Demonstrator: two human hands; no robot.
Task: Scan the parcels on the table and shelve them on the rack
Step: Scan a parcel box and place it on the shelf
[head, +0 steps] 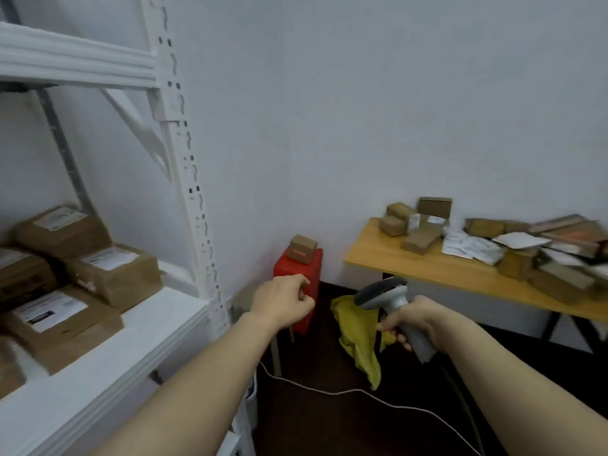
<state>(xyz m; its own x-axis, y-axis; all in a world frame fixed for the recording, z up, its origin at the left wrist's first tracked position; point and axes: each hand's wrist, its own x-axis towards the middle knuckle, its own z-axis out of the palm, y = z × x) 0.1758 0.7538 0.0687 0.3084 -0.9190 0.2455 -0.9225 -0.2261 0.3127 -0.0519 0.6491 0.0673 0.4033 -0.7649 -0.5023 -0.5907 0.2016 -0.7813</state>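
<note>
— Where are our hands?
— Our right hand [415, 324] grips the barcode scanner [385, 292]; our left hand [283, 302] is curled, holding nothing.
— And the cardboard parcels [421, 240]?
— Most lie heaped on the wooden table [378, 258]; labelled boxes [112, 274] sit on the white rack [148, 340] to our left.

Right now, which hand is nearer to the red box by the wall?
The left. The left hand hangs just in front of the red box, overlapping it in view. The right hand, gripping the scanner, sits off to the box's right, beyond the yellow cloth.
</note>
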